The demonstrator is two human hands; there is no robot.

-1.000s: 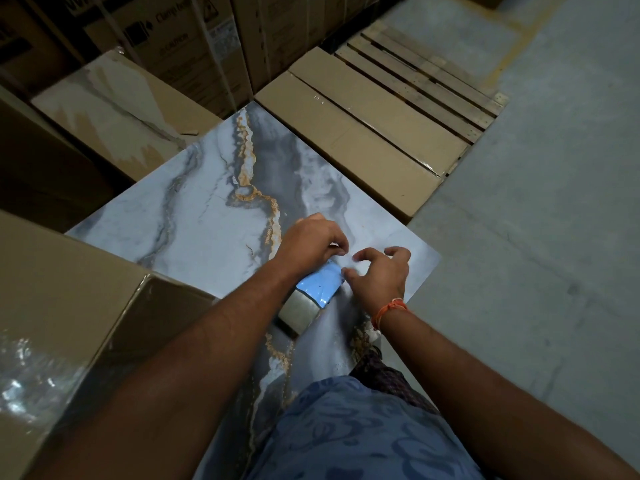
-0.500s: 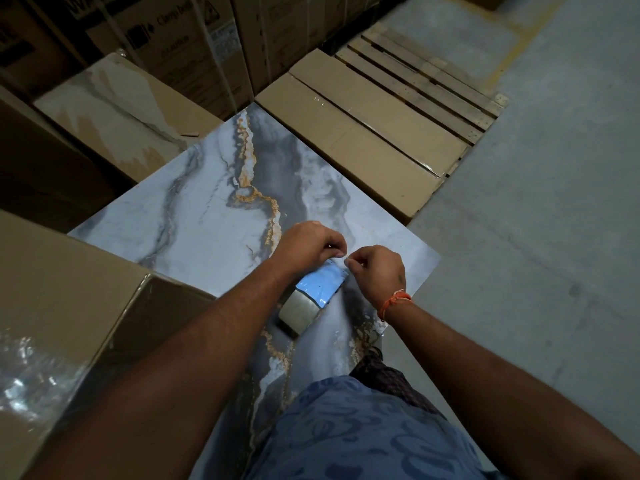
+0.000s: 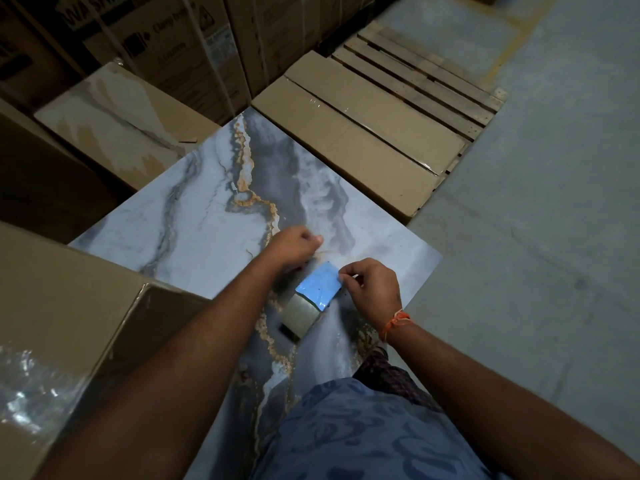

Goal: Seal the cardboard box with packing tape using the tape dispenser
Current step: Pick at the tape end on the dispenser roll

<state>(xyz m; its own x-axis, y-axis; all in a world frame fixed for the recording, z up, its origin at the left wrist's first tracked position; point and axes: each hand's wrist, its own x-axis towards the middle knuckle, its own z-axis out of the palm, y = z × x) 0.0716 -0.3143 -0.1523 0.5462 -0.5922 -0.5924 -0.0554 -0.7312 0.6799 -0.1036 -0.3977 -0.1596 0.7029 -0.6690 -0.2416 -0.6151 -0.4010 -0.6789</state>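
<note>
Tape roll (image 3: 300, 317) is set on the marble slab (image 3: 194, 216). Its blue strip (image 3: 318, 289) is pinched by right hand (image 3: 372, 289) — left hand (image 3: 294, 251) blurred, curled; grip cannot be told.

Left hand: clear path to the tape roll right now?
Probably yes. The left hand sits just beyond the tape roll on the marble slab, nothing between; the right hand only pinches the blue tab.
</note>
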